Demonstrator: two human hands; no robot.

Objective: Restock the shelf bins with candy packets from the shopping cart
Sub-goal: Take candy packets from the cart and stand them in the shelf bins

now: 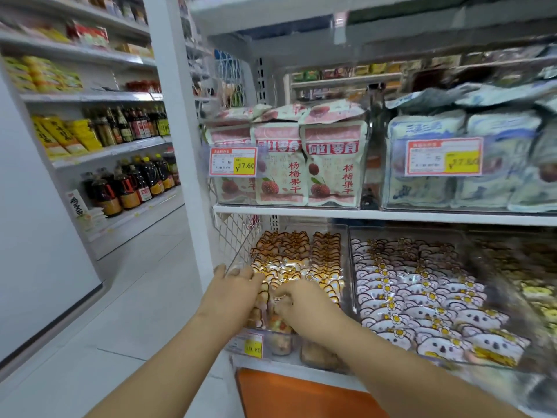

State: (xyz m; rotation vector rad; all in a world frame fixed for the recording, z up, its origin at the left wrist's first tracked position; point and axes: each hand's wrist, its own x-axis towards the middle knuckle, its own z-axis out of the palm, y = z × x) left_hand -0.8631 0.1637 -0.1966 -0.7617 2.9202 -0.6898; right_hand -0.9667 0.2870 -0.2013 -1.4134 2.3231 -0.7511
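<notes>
Shop aisle, pale tiled floor (144, 297), white metal shelving (361, 214). The lower shelf carries clear hard-plastic bins side by side. Left bin (344, 260) holds orange candy packets (289, 245): glossy, animal-shaped, stood in overlapping rows. Both hands are in this bin, at its front. Left hand (238, 280) lies on the packets, fingers nearly straight and spread, gripping nothing. Right hand (304, 303) is just beside it, fingers curled round some of the same packets; motion blur hides finer detail. Next bin to the right holds pink-white koala-faced packets (422, 297) with yellow flowers. On the shelf above, pink pouches (331, 164) printed 杨梅果干, price tag (233, 161) reading ¥17.60. Blue-white pouches (428, 188) sit beside them, tag blurred. Far-left shelves hold dark bottles (129, 185), some yellow-capped.
</notes>
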